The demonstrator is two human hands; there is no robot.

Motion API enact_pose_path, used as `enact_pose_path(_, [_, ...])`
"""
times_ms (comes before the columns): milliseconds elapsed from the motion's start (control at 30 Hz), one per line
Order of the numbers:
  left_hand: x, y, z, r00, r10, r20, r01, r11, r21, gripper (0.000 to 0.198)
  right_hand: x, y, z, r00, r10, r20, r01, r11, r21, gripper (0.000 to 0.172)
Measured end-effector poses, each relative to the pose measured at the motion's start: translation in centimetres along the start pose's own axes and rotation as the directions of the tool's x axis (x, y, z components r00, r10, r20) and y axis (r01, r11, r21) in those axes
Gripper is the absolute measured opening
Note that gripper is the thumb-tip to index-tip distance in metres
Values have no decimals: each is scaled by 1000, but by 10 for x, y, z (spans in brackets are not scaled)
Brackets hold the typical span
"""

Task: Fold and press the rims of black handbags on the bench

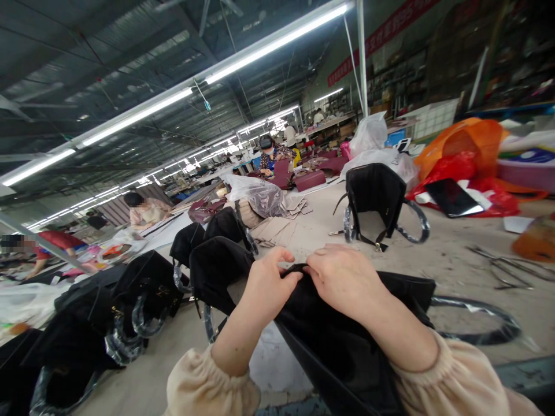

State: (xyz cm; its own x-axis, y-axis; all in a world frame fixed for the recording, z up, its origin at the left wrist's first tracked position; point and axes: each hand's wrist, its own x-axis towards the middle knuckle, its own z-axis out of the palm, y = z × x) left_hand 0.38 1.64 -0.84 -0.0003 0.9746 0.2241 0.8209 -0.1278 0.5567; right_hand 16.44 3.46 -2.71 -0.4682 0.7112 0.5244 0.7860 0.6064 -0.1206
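A black handbag (329, 346) lies on the worktable in front of me, its near side hanging toward the table's edge. Both hands pinch its top edge close together. My left hand (271, 283) is closed, thumb and fingers on the black fabric. Beside it, my right hand (340, 274) is closed on the same edge, its fingertips partly hidden. One plastic-wrapped handle (481, 315) of this bag sticks out to the right. Another black bag (221, 266) stands just left of my left hand.
More black bags (87, 318) line the left side. One black bag (375, 196) stands open farther back. Scissors (503, 268), a dark tablet-like device (453, 196) and an orange plastic bag (459, 144) are at right. Grey card pieces (273, 231) lie mid-table. Several people work beyond.
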Motion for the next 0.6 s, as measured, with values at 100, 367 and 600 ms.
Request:
enact_pose_path(100, [-3,0,-3,999,-31,-11,30,998,-48,36,-1,2,2,1000,-1,-21,1,1000,6,20])
enact_pose_path(367, [-4,7,-5,996,-34,84,8,956,294,32,-2,4,6,999,7,-51,-5,1000,25,23])
enact_pose_path(600, [2,7,3,994,-76,81,54,968,245,34,-1,5,8,997,46,-62,-44,998,39,21])
